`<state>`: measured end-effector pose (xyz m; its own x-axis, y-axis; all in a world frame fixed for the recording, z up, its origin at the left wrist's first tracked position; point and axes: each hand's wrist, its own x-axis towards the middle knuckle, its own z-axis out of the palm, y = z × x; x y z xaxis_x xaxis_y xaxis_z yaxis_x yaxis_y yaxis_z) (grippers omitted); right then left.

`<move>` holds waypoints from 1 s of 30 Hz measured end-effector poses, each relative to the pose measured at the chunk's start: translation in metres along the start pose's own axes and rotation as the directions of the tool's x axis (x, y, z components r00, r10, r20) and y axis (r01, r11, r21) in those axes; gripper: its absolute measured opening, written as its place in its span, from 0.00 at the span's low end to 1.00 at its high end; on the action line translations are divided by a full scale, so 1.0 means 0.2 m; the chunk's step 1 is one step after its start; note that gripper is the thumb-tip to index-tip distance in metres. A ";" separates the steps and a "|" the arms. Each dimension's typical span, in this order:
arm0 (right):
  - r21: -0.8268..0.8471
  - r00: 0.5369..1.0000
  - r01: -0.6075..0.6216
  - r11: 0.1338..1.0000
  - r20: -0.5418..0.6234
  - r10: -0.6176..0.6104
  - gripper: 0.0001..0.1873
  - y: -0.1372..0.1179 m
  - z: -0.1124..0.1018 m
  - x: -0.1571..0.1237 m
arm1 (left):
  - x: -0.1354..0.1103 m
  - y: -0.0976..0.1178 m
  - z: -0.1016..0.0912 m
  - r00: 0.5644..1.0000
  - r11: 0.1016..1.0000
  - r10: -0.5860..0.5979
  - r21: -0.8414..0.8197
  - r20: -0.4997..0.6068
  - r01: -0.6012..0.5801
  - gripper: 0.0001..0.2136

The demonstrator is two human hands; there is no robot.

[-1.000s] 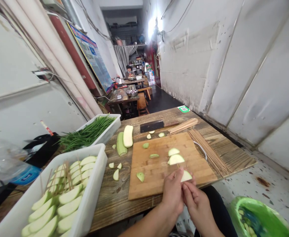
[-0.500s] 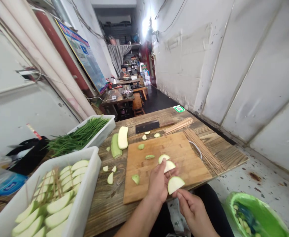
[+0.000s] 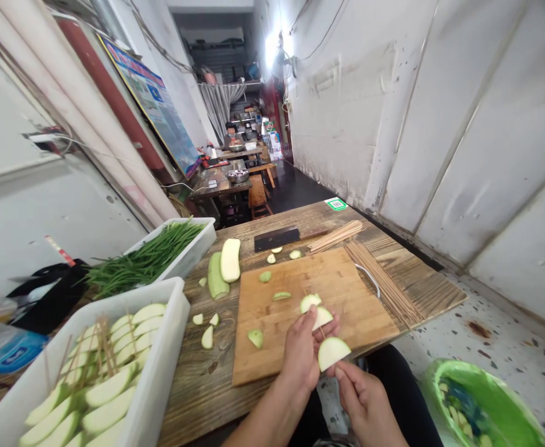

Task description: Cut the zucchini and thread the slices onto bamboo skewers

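My left hand (image 3: 300, 351) is closed around half-round pale zucchini slices (image 3: 321, 318) threaded on a thin wooden skewer (image 3: 323, 333), above the cutting board's front edge. Another half-round slice (image 3: 333, 354) sits lower on the same skewer, with a gap between. My right hand (image 3: 368, 397) pinches just under that lower slice; the skewer's end is hidden in its fingers. Green offcuts (image 3: 255, 338) lie on the wooden cutting board (image 3: 272, 366). Left of the board are a green zucchini piece (image 3: 217, 276) and a peeled one (image 3: 230, 261).
A white tub (image 3: 172, 329) of skewered slices stands at the left, with a tray of green stalks (image 3: 156, 254) behind. A dark-bladed knife (image 3: 276, 238) and bundles of skewers (image 3: 384, 285) lie beyond and right of the board. A green-lined bin (image 3: 500, 397) is on the floor.
Both hands have shifted slightly right and down with the skewered slices. The grip of each hand looks the same.
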<state>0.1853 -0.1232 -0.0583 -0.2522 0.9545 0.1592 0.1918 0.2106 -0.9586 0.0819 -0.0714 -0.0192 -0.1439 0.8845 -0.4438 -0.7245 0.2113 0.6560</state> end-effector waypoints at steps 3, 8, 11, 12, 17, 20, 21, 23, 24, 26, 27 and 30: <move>0.014 1.000 -0.027 1.000 -0.009 0.027 0.17 0.00 0.00 0.01 | -0.02 -0.03 0.00 0.999 0.999 0.014 0.047 0.036 -0.015 0.14; 0.005 1.000 -0.021 1.000 -0.023 0.021 0.16 -0.01 -0.03 0.02 | -0.03 -0.03 0.00 0.992 0.998 -0.016 0.056 0.129 0.008 0.18; 0.011 1.000 -0.007 1.000 0.008 0.007 0.16 -0.01 -0.04 0.01 | -0.01 0.03 -0.01 0.994 0.998 -0.057 -0.014 0.088 0.059 0.22; 0.017 1.000 -0.008 1.000 0.028 0.007 0.16 -0.01 -0.03 0.00 | 0.01 0.05 -0.02 0.997 0.998 -0.050 -0.034 0.061 0.052 0.22; 0.038 0.994 -0.024 0.999 0.107 0.020 0.17 -0.01 -0.02 -0.01 | 0.05 0.10 -0.05 0.999 0.999 0.050 -0.012 0.017 -0.050 0.15; 0.039 0.992 -0.018 0.999 0.125 0.013 0.16 -0.01 -0.02 -0.02 | 0.06 0.09 -0.06 0.998 0.998 0.063 0.001 0.013 -0.063 0.12; 0.037 0.992 -0.017 0.999 0.129 0.012 0.16 -0.01 -0.02 -0.02 | 0.06 0.09 -0.06 0.998 0.998 0.064 0.001 0.011 -0.064 0.11; 0.031 0.993 -0.012 0.999 0.119 0.008 0.15 -0.02 -0.01 -0.02 | 0.06 0.08 -0.06 0.998 0.998 0.069 0.004 0.011 -0.070 0.11; 0.028 0.994 -0.006 1.000 0.109 0.003 0.15 -0.02 -0.01 -0.02 | 0.05 0.08 -0.06 0.997 0.997 0.077 0.008 0.009 -0.077 0.11; 0.025 0.996 0.009 1.000 0.093 -0.012 0.15 -0.02 -0.01 -0.02 | 0.05 0.07 -0.06 0.995 0.995 0.097 0.019 0.007 -0.097 0.12; 0.025 0.996 0.017 1.000 0.088 -0.019 0.15 -0.02 -0.01 -0.02 | 0.05 0.07 -0.06 0.994 0.994 0.106 0.022 0.007 -0.106 0.12; 0.027 0.996 0.029 0.999 0.087 -0.031 0.15 -0.03 0.00 -0.02 | 0.05 0.07 -0.06 0.993 0.993 0.116 0.025 0.002 -0.116 0.12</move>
<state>0.1861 -0.1286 -0.0530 -0.3397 0.9254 0.1678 0.1586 0.2323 -0.9596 0.0613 -0.0652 -0.0212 -0.2253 0.9040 -0.3634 -0.6861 0.1177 0.7180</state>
